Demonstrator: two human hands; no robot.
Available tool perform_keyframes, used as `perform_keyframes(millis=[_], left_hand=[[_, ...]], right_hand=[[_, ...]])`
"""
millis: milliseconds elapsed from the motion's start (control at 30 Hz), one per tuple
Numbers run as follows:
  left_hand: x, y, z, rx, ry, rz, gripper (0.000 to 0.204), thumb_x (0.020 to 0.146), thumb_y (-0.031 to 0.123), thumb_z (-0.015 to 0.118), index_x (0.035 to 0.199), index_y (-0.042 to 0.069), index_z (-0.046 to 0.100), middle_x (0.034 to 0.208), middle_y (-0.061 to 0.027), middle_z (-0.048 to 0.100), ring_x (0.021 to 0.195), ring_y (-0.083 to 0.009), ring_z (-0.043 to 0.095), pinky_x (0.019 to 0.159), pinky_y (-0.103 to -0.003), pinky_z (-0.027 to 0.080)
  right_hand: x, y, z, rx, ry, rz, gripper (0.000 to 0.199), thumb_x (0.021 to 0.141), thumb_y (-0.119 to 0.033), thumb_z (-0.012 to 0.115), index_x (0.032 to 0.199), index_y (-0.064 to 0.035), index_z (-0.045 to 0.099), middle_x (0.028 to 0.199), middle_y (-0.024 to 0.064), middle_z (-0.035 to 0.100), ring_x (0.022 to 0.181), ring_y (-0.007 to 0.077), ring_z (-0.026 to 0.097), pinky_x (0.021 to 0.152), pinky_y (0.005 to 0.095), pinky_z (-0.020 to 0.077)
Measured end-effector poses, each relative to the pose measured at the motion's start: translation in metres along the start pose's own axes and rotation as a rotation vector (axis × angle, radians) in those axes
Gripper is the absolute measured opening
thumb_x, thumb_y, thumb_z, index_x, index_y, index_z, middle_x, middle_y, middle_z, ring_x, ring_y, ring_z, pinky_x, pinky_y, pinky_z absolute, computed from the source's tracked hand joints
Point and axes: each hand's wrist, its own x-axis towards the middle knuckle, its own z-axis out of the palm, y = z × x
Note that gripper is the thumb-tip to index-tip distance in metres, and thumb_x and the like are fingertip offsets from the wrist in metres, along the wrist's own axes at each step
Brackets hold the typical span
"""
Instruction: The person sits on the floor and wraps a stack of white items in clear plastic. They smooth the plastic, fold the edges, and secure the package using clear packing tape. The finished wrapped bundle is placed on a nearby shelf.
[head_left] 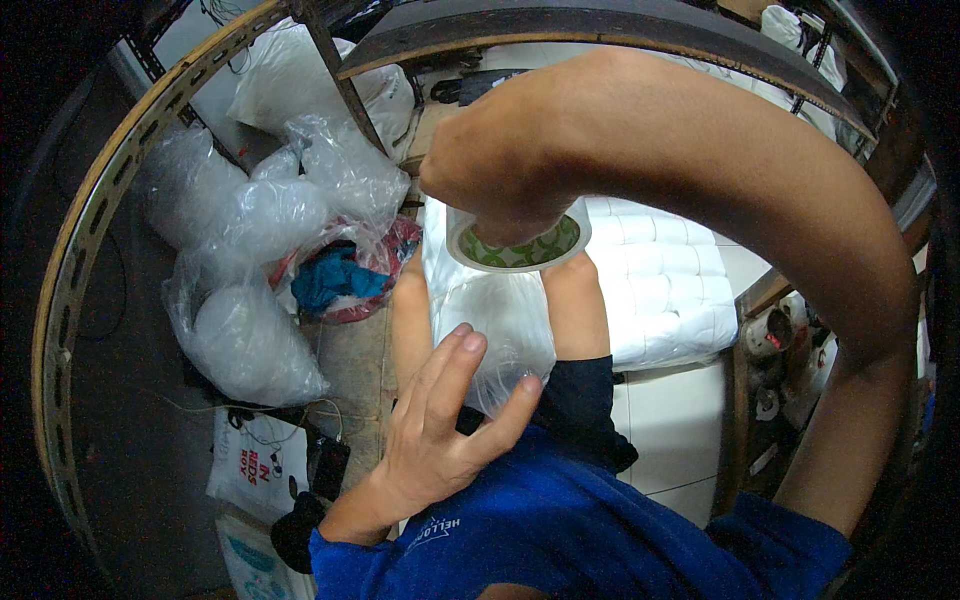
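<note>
My right hand (510, 170) reaches across from the right, high in front of me, its fingers tucked down inside a round ring that looks like a tape roll (530, 252). The ring has a pale rim and a green and grey patterned inner wall. Below it, between my legs, is a white bundle in clear plastic (500, 310), its near end crumpled. Over that near end my left hand (435, 425) is open, fingers apart, thumb and fingertips close to the plastic. Whether they touch it I cannot tell. The fingertips of my right hand are hidden.
White wrapped packs (660, 285) lie to the right on pale tiles. Several stuffed clear plastic bags (260, 210) are heaped at the left, beside blue cloth (340, 280). A dark shelf board (600, 25) spans the top, and a metal rack edge (65, 260) curves along the left.
</note>
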Motion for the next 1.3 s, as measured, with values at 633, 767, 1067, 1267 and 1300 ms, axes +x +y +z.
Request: perform_keyframes(millis=[633, 767, 1067, 1267, 1300], left_hand=[[0.022, -0.016, -0.012, -0.201, -0.273, 0.074, 0.026, 0.077, 0.013, 0.074, 0.071, 0.002, 0.051, 0.093, -0.0152, 0.059, 0.067, -0.0262, 0.062, 0.055, -0.035, 0.052], [0.015, -0.022, -0.018, -0.247, -0.368, 0.073, 0.016, 0.079, 0.009, 0.066, 0.08, 0.0, 0.054, 0.102, -0.0161, 0.057, 0.073, -0.0251, 0.065, 0.059, -0.033, 0.054], [0.035, -0.025, -0.023, -0.533, -0.594, 0.087, 0.014, 0.079, 0.003, 0.056, 0.088, -0.003, 0.048, 0.117, -0.022, 0.051, 0.088, -0.0377, 0.064, 0.072, -0.041, 0.056], [0.028, -0.024, -0.017, -0.503, -0.581, 0.039, 0.016, 0.079, 0.002, 0.058, 0.089, -0.004, 0.048, 0.123, -0.0226, 0.05, 0.091, -0.0393, 0.064, 0.072, -0.041, 0.057], [0.023, -0.024, -0.014, -0.495, -0.566, 0.02, 0.016, 0.079, 0.002, 0.058, 0.09, -0.004, 0.048, 0.124, -0.0227, 0.049, 0.092, -0.0396, 0.064, 0.072, -0.041, 0.057]], right_hand=[[-0.014, -0.004, -0.025, 0.058, -0.106, -0.114, 0.028, 0.079, -0.013, 0.069, 0.099, 0.0066, 0.069, 0.091, 0.024, 0.069, 0.086, 0.0352, 0.069, 0.072, 0.0416, 0.0571], [-0.017, -0.006, -0.029, 0.087, -0.113, -0.092, 0.028, 0.079, -0.013, 0.068, 0.098, 0.0072, 0.069, 0.091, 0.0246, 0.069, 0.085, 0.0348, 0.07, 0.071, 0.0419, 0.0572], [-0.006, -0.006, -0.016, 0.055, -0.091, -0.072, 0.029, 0.079, -0.014, 0.069, 0.099, 0.007, 0.069, 0.091, 0.0252, 0.069, 0.084, 0.0354, 0.07, 0.068, 0.0415, 0.0578], [-0.015, -0.005, -0.019, 0.003, -0.024, -0.111, 0.027, 0.078, -0.014, 0.069, 0.096, 0.0056, 0.07, 0.088, 0.0246, 0.069, 0.081, 0.0341, 0.07, 0.067, 0.0409, 0.0582], [-0.025, -0.009, -0.015, -0.013, 0.046, -0.095, 0.026, 0.078, -0.014, 0.069, 0.096, 0.0054, 0.071, 0.088, 0.0246, 0.069, 0.081, 0.0338, 0.071, 0.067, 0.0406, 0.0582]])
